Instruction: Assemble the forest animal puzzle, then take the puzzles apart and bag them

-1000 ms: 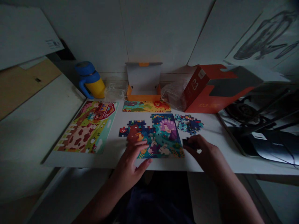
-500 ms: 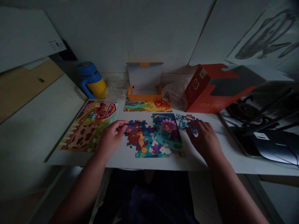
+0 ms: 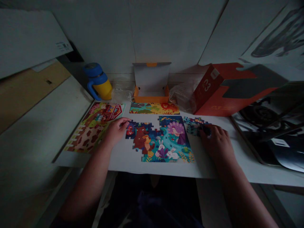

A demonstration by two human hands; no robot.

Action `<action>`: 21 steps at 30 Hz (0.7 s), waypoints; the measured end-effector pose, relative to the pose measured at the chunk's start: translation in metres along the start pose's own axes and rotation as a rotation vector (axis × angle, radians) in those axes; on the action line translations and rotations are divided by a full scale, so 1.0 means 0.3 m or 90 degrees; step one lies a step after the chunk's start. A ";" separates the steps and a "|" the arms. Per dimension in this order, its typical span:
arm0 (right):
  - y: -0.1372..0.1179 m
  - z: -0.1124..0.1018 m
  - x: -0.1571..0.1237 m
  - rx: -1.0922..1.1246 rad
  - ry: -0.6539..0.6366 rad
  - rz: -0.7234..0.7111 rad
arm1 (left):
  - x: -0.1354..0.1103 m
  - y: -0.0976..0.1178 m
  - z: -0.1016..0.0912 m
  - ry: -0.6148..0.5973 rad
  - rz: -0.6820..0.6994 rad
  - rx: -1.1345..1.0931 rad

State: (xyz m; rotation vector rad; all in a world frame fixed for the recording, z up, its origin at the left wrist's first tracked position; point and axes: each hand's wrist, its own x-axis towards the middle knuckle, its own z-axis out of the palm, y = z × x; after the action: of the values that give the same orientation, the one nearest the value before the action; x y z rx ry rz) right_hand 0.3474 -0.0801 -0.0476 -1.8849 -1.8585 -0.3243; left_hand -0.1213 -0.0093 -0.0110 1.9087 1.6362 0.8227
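A partly joined jigsaw puzzle with a bear, a fox, rabbits and a peacock lies on the white table. At its upper left edge my left hand has its thumb and fingers closed on a dark blue puzzle piece with a red figure. To the right of the puzzle, my right hand reaches over a cluster of loose puzzle pieces. Its thumb and fingertips pinch a dark puzzle piece, tilted up from the table and partly hidden by the fingers.
Behind the puzzle are a jungle picture strip and an open orange box. A farm picture board and a blue-yellow bottle are at left. Crumpled clear plastic, a red box and a black device are at right.
The view has shifted slightly. My right hand has closed on a dark piece and lifted its edge. The red-figure piece at my left hand sits slightly farther from the bear section.
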 end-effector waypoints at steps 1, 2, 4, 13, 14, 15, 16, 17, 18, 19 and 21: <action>0.001 0.001 0.000 0.001 0.002 0.001 | -0.001 -0.001 0.000 0.003 0.000 0.004; 0.001 0.001 0.000 0.002 0.004 0.002 | -0.001 -0.002 0.000 0.006 0.002 0.011; 0.002 0.000 -0.001 0.003 0.002 0.002 | -0.001 -0.003 0.000 0.009 0.012 0.031; -0.004 -0.004 -0.002 0.010 0.001 -0.003 | -0.009 0.009 0.004 0.022 0.138 0.100; -0.004 -0.005 -0.002 0.012 -0.001 -0.002 | -0.009 0.009 0.004 0.020 0.159 0.106; -0.005 -0.005 -0.002 0.014 -0.003 0.001 | -0.008 0.008 0.004 0.013 0.179 0.109; -0.005 -0.004 -0.002 0.015 -0.006 0.005 | -0.008 0.005 0.005 0.002 0.196 0.111; -0.005 -0.002 -0.002 0.016 -0.006 0.009 | -0.008 0.001 0.006 -0.007 0.209 0.113; -0.003 0.000 -0.002 0.016 -0.007 0.011 | -0.007 -0.003 0.008 -0.014 0.219 0.116; -0.002 0.004 -0.003 0.017 -0.006 0.010 | -0.007 -0.007 0.010 -0.017 0.225 0.119; 0.002 0.010 -0.003 0.021 -0.007 0.011 | -0.006 -0.013 0.013 -0.016 0.229 0.122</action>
State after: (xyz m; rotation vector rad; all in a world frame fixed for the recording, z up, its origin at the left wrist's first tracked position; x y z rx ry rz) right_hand 0.3475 -0.0796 -0.0508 -1.8835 -1.8423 -0.2769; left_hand -0.1215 -0.0105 -0.0169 2.3830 1.4187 0.7948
